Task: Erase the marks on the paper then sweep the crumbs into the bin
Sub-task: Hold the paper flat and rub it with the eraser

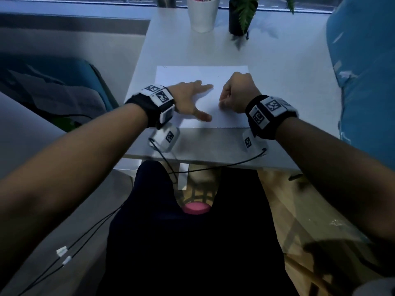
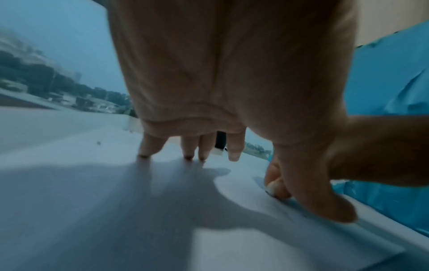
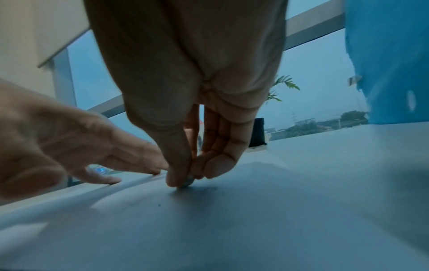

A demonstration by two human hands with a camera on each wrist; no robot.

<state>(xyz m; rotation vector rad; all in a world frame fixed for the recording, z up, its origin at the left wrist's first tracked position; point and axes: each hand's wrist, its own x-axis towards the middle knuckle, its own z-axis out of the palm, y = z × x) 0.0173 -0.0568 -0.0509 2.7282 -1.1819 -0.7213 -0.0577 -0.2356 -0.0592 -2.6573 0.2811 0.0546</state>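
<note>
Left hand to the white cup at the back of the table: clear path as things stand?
Probably yes. The left hand lies flat on the paper, holding nothing, and bare table separates it from the white cup. The potted plant stands right of the cup, off that line.

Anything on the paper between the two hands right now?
No, only bare paper lies between the flat left hand and the right hand pinching the eraser; the head view shows it.

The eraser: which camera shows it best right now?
The right wrist view: the eraser shows as a small grey tip pinched by the right hand, pressed on the paper. In the head view the curled fingers hide it. The left wrist view shows only those fingertips, with the eraser indistinct.
</note>
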